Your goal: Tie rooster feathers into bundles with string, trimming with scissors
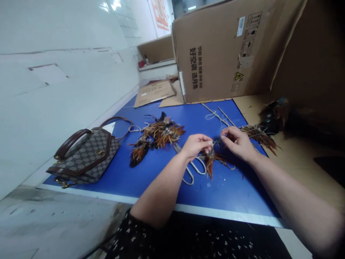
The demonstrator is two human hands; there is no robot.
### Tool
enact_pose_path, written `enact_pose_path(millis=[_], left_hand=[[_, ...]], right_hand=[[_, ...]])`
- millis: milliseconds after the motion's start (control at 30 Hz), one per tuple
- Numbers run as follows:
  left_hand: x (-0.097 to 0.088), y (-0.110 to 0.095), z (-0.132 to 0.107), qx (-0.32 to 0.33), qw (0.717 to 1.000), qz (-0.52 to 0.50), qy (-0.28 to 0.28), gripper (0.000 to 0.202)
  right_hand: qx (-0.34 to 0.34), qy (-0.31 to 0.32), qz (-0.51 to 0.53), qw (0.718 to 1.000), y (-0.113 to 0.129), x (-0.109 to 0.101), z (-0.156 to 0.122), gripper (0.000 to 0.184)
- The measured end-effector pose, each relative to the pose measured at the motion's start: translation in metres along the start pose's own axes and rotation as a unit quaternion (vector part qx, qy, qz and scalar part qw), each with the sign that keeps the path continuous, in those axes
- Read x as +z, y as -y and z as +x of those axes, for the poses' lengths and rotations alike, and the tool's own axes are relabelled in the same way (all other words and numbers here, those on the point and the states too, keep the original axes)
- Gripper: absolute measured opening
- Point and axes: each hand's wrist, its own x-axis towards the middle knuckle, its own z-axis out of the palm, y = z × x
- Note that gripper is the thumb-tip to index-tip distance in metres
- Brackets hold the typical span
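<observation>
My left hand (198, 145) pinches the top of a small bunch of brown and orange feathers (210, 162), whose tips hang down over the blue board. To its right, my right hand (238, 142) is closed in a pinch on a thin pale string (221, 124). The string loops between both hands and trails up toward two thin sticks (228, 117). Beneath my left hand lies a pair of scissors (199, 166), handles toward me, its blades partly covered by the hand. A larger pile of feathers (164, 131) rests left of the scissors.
A patterned handbag (93, 153) with a brown handle stands at the left of the blue board (159, 176). Behind stands a large cardboard box (221, 54), with flat cardboard pieces (155, 92) beside it. More feathers (260, 135) lie at the right. A white wall (67, 93) borders the left side.
</observation>
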Motion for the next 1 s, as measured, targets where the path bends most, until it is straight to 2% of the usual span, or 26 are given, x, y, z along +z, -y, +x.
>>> enact_pose_path(millis=[67, 200, 433, 667, 900, 1000], left_hand=[[0.000, 0.000, 0.000, 0.004, 1.000, 0.005, -0.001, 0.028], [0.001, -0.002, 0.000, 0.002, 1.000, 0.024, -0.004, 0.025], [0.003, -0.003, -0.001, 0.003, 0.997, 0.076, -0.014, 0.024], [0.004, 0.000, 0.000, -0.006, 0.991, 0.128, -0.021, 0.020], [0.002, 0.007, 0.000, -0.014, 0.982, 0.185, 0.012, 0.016], [0.001, 0.011, 0.000, -0.014, 0.977, 0.212, 0.025, 0.012]], right_hand=[[-0.035, 0.035, -0.016, 0.999, 0.003, -0.002, 0.000, 0.016], [-0.045, 0.078, -0.007, 0.996, 0.004, -0.001, -0.002, 0.017], [-0.055, 0.098, 0.016, 0.994, 0.004, 0.005, -0.002, 0.014], [-0.050, 0.078, 0.046, 0.995, 0.005, 0.010, -0.004, 0.019], [-0.056, 0.142, 0.092, 0.984, 0.009, 0.011, -0.004, 0.022], [-0.051, 0.147, 0.087, 0.984, 0.009, 0.012, -0.005, 0.024]])
